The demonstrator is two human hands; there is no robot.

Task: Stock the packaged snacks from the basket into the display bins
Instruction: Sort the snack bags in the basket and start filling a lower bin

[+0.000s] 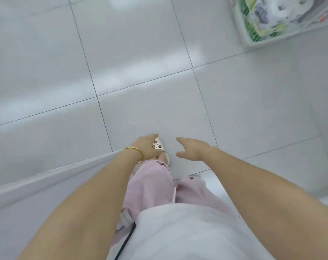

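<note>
I look straight down at a white tiled floor (140, 53). Both my bare arms reach forward and down. My left hand (145, 146), with a gold bangle on the wrist, hangs relaxed above my patterned white shoe (158, 144) and holds nothing. My right hand (194, 149) is spread with straight fingers over the bare tile, also holding nothing. No basket or snack packet shows in this view. A white display bin (243, 32) with green and white wrapped packages (260, 17) sits at the top right corner, far from both hands.
A long white ledge edge (47, 175) runs diagonally along the left, under my left forearm. My pink trouser legs (152, 186) and white top fill the bottom middle. A dark cord (124, 243) hangs at my waist.
</note>
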